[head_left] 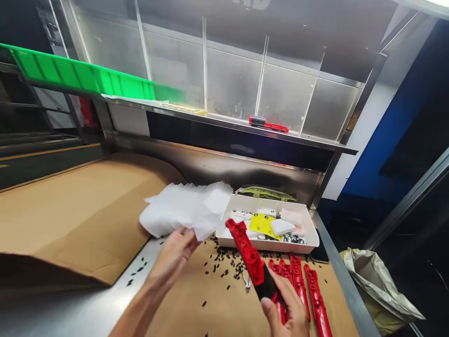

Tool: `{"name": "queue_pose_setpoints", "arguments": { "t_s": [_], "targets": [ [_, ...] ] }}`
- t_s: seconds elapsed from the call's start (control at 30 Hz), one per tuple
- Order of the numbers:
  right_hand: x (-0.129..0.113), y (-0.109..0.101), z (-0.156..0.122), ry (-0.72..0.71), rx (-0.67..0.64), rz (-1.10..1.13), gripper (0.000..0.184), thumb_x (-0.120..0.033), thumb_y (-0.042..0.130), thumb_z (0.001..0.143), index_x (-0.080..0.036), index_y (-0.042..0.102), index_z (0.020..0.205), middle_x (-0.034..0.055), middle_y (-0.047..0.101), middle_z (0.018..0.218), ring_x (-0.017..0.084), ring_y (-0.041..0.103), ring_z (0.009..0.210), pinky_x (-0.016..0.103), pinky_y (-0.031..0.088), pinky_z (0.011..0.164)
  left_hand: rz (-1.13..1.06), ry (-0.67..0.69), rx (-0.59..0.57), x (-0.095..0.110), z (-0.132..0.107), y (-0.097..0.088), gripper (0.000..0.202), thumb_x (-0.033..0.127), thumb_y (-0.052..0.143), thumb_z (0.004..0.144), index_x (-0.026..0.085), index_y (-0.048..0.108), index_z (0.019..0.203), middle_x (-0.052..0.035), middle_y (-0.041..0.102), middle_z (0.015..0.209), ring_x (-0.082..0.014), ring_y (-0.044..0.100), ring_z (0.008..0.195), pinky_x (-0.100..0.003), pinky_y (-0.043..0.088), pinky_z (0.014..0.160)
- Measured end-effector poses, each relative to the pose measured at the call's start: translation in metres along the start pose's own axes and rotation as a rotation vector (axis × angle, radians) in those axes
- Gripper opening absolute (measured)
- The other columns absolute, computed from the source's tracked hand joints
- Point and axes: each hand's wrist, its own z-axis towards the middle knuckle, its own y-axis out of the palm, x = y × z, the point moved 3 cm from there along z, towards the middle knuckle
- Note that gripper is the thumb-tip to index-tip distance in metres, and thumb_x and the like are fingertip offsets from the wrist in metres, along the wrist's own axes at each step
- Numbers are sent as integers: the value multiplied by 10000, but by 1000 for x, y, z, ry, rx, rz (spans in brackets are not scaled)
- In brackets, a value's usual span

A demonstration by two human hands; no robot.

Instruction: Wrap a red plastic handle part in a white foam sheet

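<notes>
My left hand (pixel 171 252) grips a crumpled bunch of thin white wrapping sheets (pixel 182 210) above the edge of a white plastic tray (pixel 266 244). That tray holds yellow cards, white pieces and black bits. My right hand (pixel 286 306) holds a long red moulded plastic part (pixel 247 250) with a black section near my fingers. Similar red parts (pixel 315 299) lie on the brown cardboard (pixel 224 309) beside that hand. Many small black pieces (pixel 224 262) are scattered between my hands, with a small metal tool (pixel 246 282) among them.
A dark phone (pixel 319 250) lies by the tray, next to the steel table edge. A large cardboard sheet (pixel 80 210) spreads to the left. A red-and-black object (pixel 268 123) sits on the shelf ahead, a green bin (pixel 80 75) stands at upper left, and a pale sack (pixel 379 285) hangs at right.
</notes>
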Motion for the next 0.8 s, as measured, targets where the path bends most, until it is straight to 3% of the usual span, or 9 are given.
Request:
{"name": "queue_pose_setpoints", "arguments": {
  "t_s": [0.07,0.13,0.2,0.27,0.33,0.4,0.53,0.7,0.8],
  "targets": [
    [-15,3,0,-189,27,-142,379,-437,538,968,-203,691,1225,113,743,1110,242,732,1005,281,598,847,-129,-63,-29,-7,-37,12,584,246,876,583,163,651,1116,-98,738,1069,-288,684,1008,-343,613,791],
    [-24,2,-3,-309,39,-238,345,-354,507,986,-197,661,1252,114,741,1077,232,744,946,278,608,788,-261,-151,-59,-6,-63,20,646,198,843,499,165,660,1117,-118,747,1080,-327,690,1019,-351,631,776],
    [-30,-3,-8,-376,40,-292,331,-300,486,994,-196,641,1267,119,736,1067,231,746,932,283,609,767,-376,-241,-61,0,-77,22,558,203,749,546,133,671,1093,-160,751,1064,-332,712,968,-372,648,739],
    [-34,-10,-15,-414,37,-303,326,-268,494,989,-201,631,1278,119,735,1063,232,744,941,291,607,773,-448,-312,-11,6,-83,22,371,157,648,691,90,677,1054,-184,762,977,-275,742,838,-337,654,676],
    [-38,-18,-23,-447,44,-302,317,-251,527,975,-209,638,1270,118,738,1064,236,742,953,297,607,780,-480,-339,86,8,-85,20,223,40,511,856,74,677,1001,-153,770,849,-195,739,693,-264,640,613],
    [-42,-26,-31,-469,61,-308,310,-242,575,954,-214,650,1253,120,741,1072,243,742,964,297,605,775,-505,-327,198,9,-87,16,245,-5,441,937,90,665,923,-88,760,761,-152,724,629,-227,628,588],
    [-49,-31,-46,-458,78,-323,293,-211,622,923,-223,673,1212,110,749,1055,236,750,922,279,600,736,-544,-281,331,7,-100,12,208,24,484,972,106,640,862,-24,743,798,-135,727,684,-230,629,609],
    [-59,-28,-55,-464,51,-274,291,-219,617,930,-210,668,1216,108,749,1038,236,744,929,299,600,777,-534,-207,366,2,-112,8,158,70,526,972,103,663,900,-20,722,822,-125,703,668,-217,604,562],
    [-63,-33,-59,-441,77,-294,280,-234,641,919,-218,681,1195,106,757,1034,241,753,906,285,602,726,-527,-149,396,-2,-111,2,124,88,559,963,110,657,890,-14,716,832,-122,691,661,-216,593,551]
  ]
}}
